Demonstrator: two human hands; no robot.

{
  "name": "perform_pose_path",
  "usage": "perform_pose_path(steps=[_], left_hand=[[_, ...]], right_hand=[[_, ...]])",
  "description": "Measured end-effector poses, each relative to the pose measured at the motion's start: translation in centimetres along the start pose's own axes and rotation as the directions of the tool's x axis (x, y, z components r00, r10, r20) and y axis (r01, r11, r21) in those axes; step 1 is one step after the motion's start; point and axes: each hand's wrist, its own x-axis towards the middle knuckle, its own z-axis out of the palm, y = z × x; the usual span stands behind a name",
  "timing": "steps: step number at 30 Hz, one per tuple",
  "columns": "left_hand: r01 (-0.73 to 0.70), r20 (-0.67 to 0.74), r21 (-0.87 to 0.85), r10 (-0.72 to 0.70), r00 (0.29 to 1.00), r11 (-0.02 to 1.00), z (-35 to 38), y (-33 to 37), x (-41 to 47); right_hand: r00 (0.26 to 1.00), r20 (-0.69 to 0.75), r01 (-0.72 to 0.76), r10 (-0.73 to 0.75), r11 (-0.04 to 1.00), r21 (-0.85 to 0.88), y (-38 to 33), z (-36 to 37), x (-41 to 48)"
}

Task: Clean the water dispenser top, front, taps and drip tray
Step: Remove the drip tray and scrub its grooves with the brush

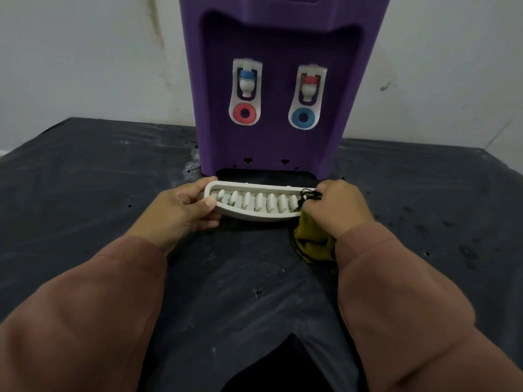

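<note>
My left hand (181, 210), at centre left of the frame, grips the left end of the white drip tray (256, 217), thumb on its front wall and fingers curled round the back rim. My right hand (336, 207), at centre right, is closed round a bunched mustard-yellow cloth (311, 244) with black fringe, and it presses that cloth against the tray's right end. So the tray lies between my two hands, touching both. It sits out of its slot on the black table covering (85, 179), just in front of the foot of the purple water dispenser (283, 38).

I judge I am at the drip tray step, with the wipe at the right end and the slotted grille across the middle yet to be covered. The blue-capped tap (246, 80) and red-capped tap (310, 86) stand in the upper centre, well apart from my hands. Whether they and the front are already wiped I cannot tell, and the top is out of frame. The tray must go back in its slot afterwards.
</note>
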Motion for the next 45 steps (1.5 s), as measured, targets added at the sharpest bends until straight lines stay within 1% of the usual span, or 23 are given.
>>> perform_pose_path(steps=[5,10,15,16,19,20,22,24,26,28,31,34,36,38,40,43,45], left_hand=[[-0.003,-0.027,-0.006,0.003,1.0,1.0,-0.3,0.0,0.1],[0.003,-0.022,-0.008,-0.003,1.0,1.0,0.0,0.0,0.0],[0.003,-0.02,-0.006,-0.003,1.0,1.0,0.1,0.0,-0.1],[0.004,-0.019,-0.004,-0.004,1.0,1.0,0.1,0.0,-0.1],[0.02,-0.012,-0.008,-0.02,1.0,1.0,0.0,-0.1,0.0],[0.022,-0.01,-0.01,-0.022,1.0,1.0,0.0,-0.1,0.0],[0.018,-0.011,-0.004,-0.018,1.0,1.0,0.1,-0.1,0.0],[0.008,-0.018,0.002,-0.008,1.0,1.0,0.0,-0.1,0.0],[0.002,-0.021,0.004,-0.002,1.0,1.0,-0.1,0.0,0.0],[0.004,-0.015,0.001,-0.004,1.0,1.0,-0.3,0.0,0.0],[0.008,-0.015,-0.001,-0.008,1.0,1.0,-0.3,0.0,0.0],[0.009,-0.028,-0.009,-0.009,1.0,1.0,-0.5,0.0,0.1],[0.009,-0.034,-0.013,-0.01,0.999,1.0,-0.5,0.0,0.1],[0.012,-0.038,-0.009,-0.012,0.999,1.0,-0.4,-0.1,0.2],[0.019,-0.039,-0.016,-0.02,0.999,1.0,-0.3,-0.1,0.1],[0.022,-0.045,-0.035,-0.023,0.999,0.999,-0.2,-0.1,0.1],[0.02,-0.044,-0.033,-0.022,0.999,0.999,-0.2,-0.1,0.1]], right_hand=[[0.997,0.026,0.071,-0.072,0.997,0.034,-0.4,0.9,-0.5],[1.0,-0.011,0.005,-0.005,1.0,0.023,0.9,0.1,0.1],[0.993,-0.017,0.119,-0.119,0.993,-0.019,-0.7,1.2,-1.0],[0.994,-0.013,0.107,-0.107,0.994,-0.015,-0.7,1.1,-0.9],[1.0,-0.027,-0.003,0.003,1.0,0.012,0.3,0.3,-0.1],[0.999,-0.037,-0.019,0.02,1.0,0.015,0.5,0.2,0.0],[0.998,-0.05,0.025,-0.025,1.0,0.016,0.1,0.7,-0.3],[0.992,-0.056,0.116,-0.114,0.993,0.03,-0.6,1.4,-0.9],[0.989,-0.05,0.14,-0.139,0.99,0.031,-0.7,1.6,-0.8],[0.996,-0.051,0.076,-0.075,0.997,0.029,-0.1,1.0,-0.3],[0.989,-0.14,-0.031,0.041,0.997,0.076,1.2,-0.2,0.1],[0.968,-0.235,-0.049,0.084,0.988,0.15,2.0,-1.0,0.1],[0.965,-0.244,-0.048,0.096,0.98,0.195,2.2,-1.2,0.1],[0.968,-0.235,-0.035,0.084,0.978,0.205,2.1,-1.0,0.0],[0.978,-0.204,-0.003,0.04,0.984,0.177,1.7,-0.4,-0.2],[0.996,-0.071,0.05,-0.046,0.997,0.054,0.9,1.0,-0.2],[0.998,-0.009,0.06,-0.06,0.998,-0.018,0.7,1.2,0.0]])
